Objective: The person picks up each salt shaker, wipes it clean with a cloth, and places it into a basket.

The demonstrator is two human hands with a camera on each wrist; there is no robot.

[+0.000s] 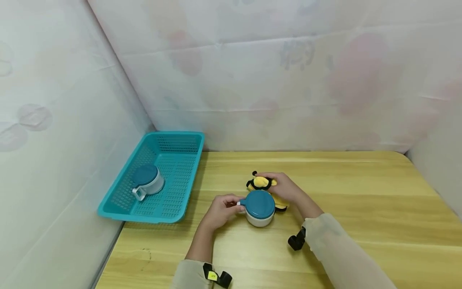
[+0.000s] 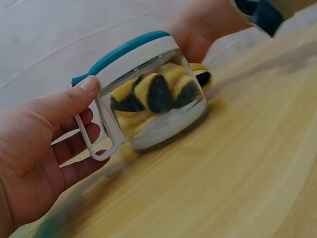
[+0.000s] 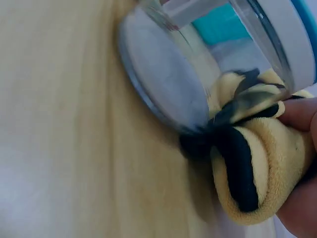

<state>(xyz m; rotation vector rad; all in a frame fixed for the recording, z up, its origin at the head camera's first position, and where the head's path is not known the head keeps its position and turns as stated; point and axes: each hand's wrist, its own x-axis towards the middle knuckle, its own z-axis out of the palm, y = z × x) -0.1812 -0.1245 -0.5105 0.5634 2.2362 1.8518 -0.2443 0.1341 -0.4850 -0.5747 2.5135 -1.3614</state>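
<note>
My left hand (image 1: 219,212) pinches the white handle (image 2: 102,154) of a glass seasoning jar (image 1: 259,205), thumb on top near the blue lid (image 2: 126,49). The jar is tilted in the left wrist view, close over the table, with a white layer at its bottom (image 3: 158,74). Right behind it, my right hand (image 1: 286,188) grips a fuzzy yellow-and-black striped plush toy (image 3: 277,163). The toy's stripes show through the clear glass in the left wrist view. Part of the toy is hidden behind the jar in the head view.
At the left of the wooden table (image 1: 361,192) stands a turquoise plastic basket (image 1: 196,172). Another blue-lidded jar (image 1: 146,178) with a white handle lies inside it. Pale patterned cloth walls (image 1: 270,80) border the table at the back and sides.
</note>
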